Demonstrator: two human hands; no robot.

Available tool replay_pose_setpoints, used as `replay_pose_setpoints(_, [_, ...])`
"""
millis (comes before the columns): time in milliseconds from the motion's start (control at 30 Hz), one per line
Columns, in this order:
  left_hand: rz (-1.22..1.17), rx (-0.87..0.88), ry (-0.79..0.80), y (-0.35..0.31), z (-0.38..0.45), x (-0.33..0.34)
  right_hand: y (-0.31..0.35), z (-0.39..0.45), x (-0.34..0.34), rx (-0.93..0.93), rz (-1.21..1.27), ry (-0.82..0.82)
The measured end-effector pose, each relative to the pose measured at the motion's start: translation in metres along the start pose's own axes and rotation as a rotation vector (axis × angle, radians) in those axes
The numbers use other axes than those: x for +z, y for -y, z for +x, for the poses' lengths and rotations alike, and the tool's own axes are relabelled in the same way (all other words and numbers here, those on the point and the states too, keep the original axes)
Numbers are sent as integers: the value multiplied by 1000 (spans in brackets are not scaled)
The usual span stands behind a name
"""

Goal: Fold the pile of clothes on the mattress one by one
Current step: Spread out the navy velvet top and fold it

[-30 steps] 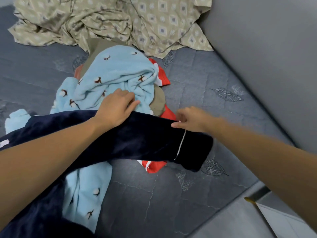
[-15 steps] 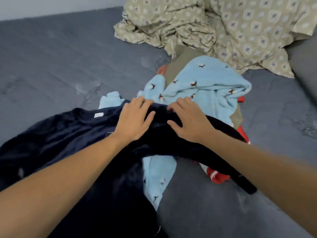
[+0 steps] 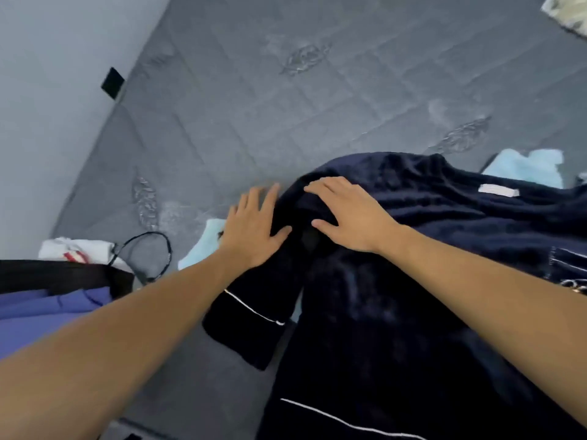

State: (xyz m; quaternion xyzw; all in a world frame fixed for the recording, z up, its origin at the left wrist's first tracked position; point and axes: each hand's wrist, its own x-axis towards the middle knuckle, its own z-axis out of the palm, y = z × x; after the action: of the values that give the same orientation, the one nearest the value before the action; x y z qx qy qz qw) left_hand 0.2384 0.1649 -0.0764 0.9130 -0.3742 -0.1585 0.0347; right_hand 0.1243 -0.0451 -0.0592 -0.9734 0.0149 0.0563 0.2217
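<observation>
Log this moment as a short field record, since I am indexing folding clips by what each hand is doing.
surface: grey quilted mattress
garment in work: navy fleece top, spread out, white piping on its cuff
left hand: flat, fingers straight, on the sleeve by the shoulder
right hand: flat, pressing the shoulder area
beneath: light blue garment, partly covered
beside, left: black cord
</observation>
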Motion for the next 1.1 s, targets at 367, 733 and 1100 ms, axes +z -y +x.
replay_pose_setpoints(367, [-605, -27, 253, 36, 28, 29, 7, 105, 22, 77, -70, 272])
replay_pose_setpoints(733, [-1044, -116, -51, 43, 57, -12, 0, 122, -19, 141, 151, 168])
replay_pose_setpoints(1100, [-821, -95, 311, 149, 108, -84, -11, 173, -50, 155, -29, 101])
